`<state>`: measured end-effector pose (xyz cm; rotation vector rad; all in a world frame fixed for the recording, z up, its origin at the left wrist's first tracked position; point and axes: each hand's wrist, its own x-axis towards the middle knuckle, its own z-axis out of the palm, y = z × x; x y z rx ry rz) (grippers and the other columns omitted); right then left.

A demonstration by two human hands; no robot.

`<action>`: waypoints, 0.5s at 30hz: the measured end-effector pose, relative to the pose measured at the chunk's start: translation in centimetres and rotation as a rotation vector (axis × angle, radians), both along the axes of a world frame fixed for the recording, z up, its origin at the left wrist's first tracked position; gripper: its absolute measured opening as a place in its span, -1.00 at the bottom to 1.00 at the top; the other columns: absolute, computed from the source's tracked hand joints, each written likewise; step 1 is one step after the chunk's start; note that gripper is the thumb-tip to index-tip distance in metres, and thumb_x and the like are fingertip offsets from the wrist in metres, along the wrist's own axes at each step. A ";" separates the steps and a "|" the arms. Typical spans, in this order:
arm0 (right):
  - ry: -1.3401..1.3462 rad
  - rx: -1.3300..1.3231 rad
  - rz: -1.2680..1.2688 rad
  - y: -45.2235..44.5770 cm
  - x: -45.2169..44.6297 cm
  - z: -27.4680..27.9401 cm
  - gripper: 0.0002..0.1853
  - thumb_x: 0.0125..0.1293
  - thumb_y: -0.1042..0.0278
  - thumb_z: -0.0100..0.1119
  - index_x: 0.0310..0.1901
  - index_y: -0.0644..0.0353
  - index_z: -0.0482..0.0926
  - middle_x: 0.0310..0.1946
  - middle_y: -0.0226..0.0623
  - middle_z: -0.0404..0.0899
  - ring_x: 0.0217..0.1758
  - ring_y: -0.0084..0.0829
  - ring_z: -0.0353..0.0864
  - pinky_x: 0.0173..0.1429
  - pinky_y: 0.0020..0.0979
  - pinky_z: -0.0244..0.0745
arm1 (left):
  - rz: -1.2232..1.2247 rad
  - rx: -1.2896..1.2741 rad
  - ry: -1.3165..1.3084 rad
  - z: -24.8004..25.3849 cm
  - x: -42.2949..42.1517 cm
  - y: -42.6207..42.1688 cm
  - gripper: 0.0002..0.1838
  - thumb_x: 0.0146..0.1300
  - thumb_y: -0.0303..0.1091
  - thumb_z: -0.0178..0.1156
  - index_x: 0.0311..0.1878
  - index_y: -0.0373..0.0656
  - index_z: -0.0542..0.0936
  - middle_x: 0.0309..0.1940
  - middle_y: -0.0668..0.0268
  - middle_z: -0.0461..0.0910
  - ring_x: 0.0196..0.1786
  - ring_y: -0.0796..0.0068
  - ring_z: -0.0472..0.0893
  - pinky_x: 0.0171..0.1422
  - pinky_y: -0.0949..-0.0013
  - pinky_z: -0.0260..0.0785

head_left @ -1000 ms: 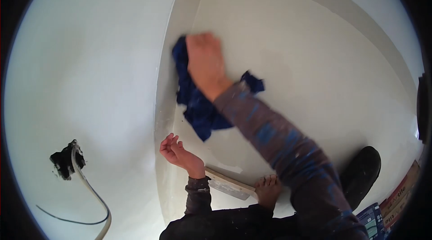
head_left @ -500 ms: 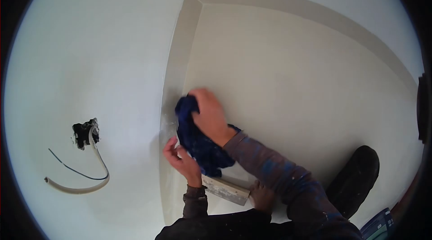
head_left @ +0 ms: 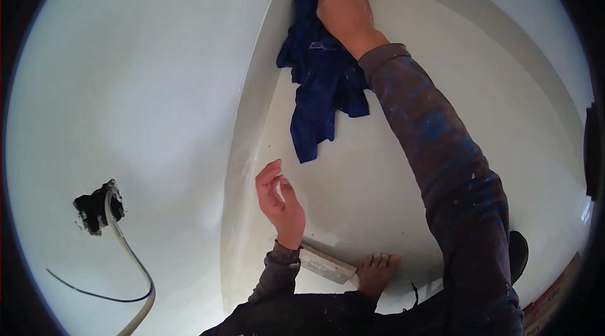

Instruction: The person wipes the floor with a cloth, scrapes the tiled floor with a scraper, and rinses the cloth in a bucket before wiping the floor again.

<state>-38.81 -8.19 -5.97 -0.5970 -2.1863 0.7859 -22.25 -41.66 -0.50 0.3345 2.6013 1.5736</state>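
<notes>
My right hand (head_left: 345, 8) grips the top of a dark blue cloth (head_left: 318, 84) at the far end of the narrow pale strip (head_left: 242, 140) beside the white wall. The cloth looks like a piece of clothing, with a small pale label, and its loose end trails toward me over the cream surface (head_left: 428, 121). My left hand (head_left: 282, 207) is held lower down, apart from the cloth, with loosely curled fingers and nothing in them. Paint specks and blue smears mark my right sleeve (head_left: 435, 128).
Two cables, one thick and pale (head_left: 129, 251), one thin and dark (head_left: 88, 293), hang by a ragged hole (head_left: 94, 210) in the left wall (head_left: 157, 71). A flat board-like piece (head_left: 328, 263) lies by a bare foot (head_left: 378, 270). A dark rounded thing (head_left: 518, 254) is at right.
My right hand has carried the cloth up and away along the strip, and the cloth has spread out from its bunch. My left hand, beside the cloth before, is now apart from it.
</notes>
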 end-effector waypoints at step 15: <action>-0.063 -0.231 0.340 -31.1 14.8 1.4 -0.76 0.30 0.43 0.18 -0.02 0.21 0.50 0.08 -0.20 0.66 0.17 -0.19 0.57 0.19 -0.18 0.50 | 0.661 -0.127 -0.100 -1.9 4.0 -13.9 -0.76 0.58 -0.30 -0.04 0.20 -0.12 0.39 0.28 0.19 0.51 0.38 0.20 0.50 0.48 0.02 0.19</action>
